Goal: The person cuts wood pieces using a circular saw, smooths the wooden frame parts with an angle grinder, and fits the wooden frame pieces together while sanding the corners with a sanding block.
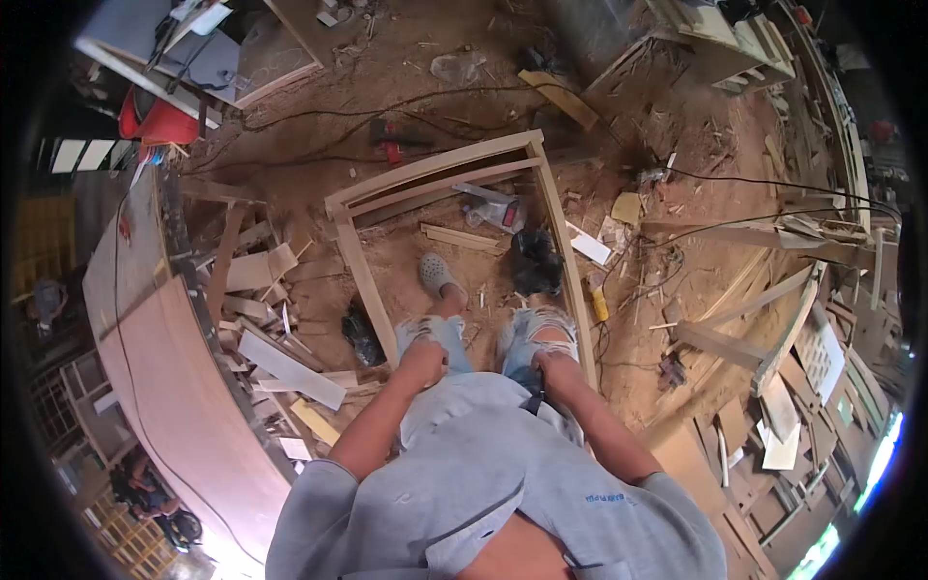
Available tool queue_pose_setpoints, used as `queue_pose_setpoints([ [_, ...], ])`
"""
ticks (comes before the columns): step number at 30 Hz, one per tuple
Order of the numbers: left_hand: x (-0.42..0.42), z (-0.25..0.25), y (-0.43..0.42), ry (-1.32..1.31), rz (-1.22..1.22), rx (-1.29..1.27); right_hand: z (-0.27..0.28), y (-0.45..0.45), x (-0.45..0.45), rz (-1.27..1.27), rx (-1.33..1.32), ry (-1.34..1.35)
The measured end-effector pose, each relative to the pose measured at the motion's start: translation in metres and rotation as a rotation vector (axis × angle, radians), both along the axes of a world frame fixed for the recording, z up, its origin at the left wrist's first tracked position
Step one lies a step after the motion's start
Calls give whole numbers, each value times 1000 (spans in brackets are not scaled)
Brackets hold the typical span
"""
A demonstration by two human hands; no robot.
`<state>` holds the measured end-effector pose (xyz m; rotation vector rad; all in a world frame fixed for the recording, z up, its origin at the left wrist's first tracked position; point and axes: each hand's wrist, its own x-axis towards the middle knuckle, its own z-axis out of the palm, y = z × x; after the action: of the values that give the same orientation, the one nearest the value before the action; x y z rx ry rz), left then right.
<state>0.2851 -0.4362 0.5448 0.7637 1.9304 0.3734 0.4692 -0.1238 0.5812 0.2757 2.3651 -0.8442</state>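
My left hand (422,363) is closed at the hem of the grey shirt (464,503), over the ripped jeans (454,340). On the other side, my right hand (558,374) is also closed against the jeans, near a dark strap at the shirt's hem. The fingers curl inward, and what they grip is hidden. Around my legs is a wooden frame (365,280), its far rail in front of me. One foot in a grey clog (437,275) stands inside it, beside a black plastic bag (536,261).
A long pale panel (159,387) runs along the left, with wood offcuts (290,369) beside it. Cables (329,114) cross the dirt floor beyond the frame. A yellow bottle (599,304) lies to its right. More scrap wood (744,425) is piled at the right. A person (155,498) is at the lower left.
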Motion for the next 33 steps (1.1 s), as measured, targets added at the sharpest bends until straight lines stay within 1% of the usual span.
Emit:
queue_pose_setpoints([
  [1, -17, 3, -1, -36, -5, -23, 9, -4, -17, -7, 24, 19],
  [2, -28, 7, -4, -30, 31, -19, 23, -4, -35, -5, -18, -39],
  [4, -39, 16, -10, -9, 125, -4, 42, 2, -56, -41, -232, -157],
  [5, -51, 18, -14, -47, 153, -23, 48, 5, -70, -57, -339, -210],
  [6, -62, 20, -19, -84, 181, -45, 55, 8, -82, 4, -379, -198],
  [7, -66, 25, -25, -127, 213, -71, 54, 11, -90, -7, -391, -188],
  [9, -74, 28, -32, -255, 175, -70, 39, 19, -108, -25, -414, -167],
  [10, -82, 28, -35, -313, 148, -69, 30, 24, -121, 10, -374, -219],
  [12, -90, 23, -36, -531, 75, -49, -5, 37, -143, 101, -432, -235],
  [13, -96, 16, -30, -585, -3, -73, -23, 43, -150, 150, -464, -255],
  [15, -114, -18, -20, -684, -166, -114, -68, 60, -178, 38, -546, -347],
  [16, -128, -49, -12, -718, -292, -96, -99, 70, -195, -18, -589, -395],
  [17, -140, -89, -4, -875, -332, -197, -147, 85, -203, -115, -569, -229],
  [19, -151, -182, 7, -1204, -419, -412, -209, 112, -250, -380, -376, -200],
  [20, -161, -236, 14, -1100, -425, -345, -239, 126, -272, -519, -290, -178],
  [21, -173, -283, 22, -992, -434, -279, -289, 152, -281, -423, -186, -60],
  [22, -193, -321, 36, -759, -309, -226, -342, 177, -291, -435, -167, 3],
  [23, -216, -346, 53, -528, -186, -171, -388, 195, -299, -448, -148, 64],
  [25, -253, -373, 86, -57, 57, -45, -455, 217, -314, -451, 98, 31],
  [26, -270, -379, 99, -35, -7, -90, -486, 222, -320, -423, 137, 63],
  [28, -293, -377, 116, 13, -129, -193, -543, 222, -323, -363, 201, 124],
  [29, -300, -383, 116, 34, -143, -75, -594, 227, -315, -268, 273, 68],
  [30, -304, -388, 112, 58, -158, 43, -658, 237, -299, -174, 346, 15],
  [31, -307, -393, 109, 88, -179, 162, -700, 245, -295, -86, 422, -34],
  [32, -311, -401, 108, 123, -211, 173, -703, 228, -305, -205, 391, -104],
  [33, -314, -406, 106, 159, -246, 181, -705, 209, -313, -235, 404, -105],
])
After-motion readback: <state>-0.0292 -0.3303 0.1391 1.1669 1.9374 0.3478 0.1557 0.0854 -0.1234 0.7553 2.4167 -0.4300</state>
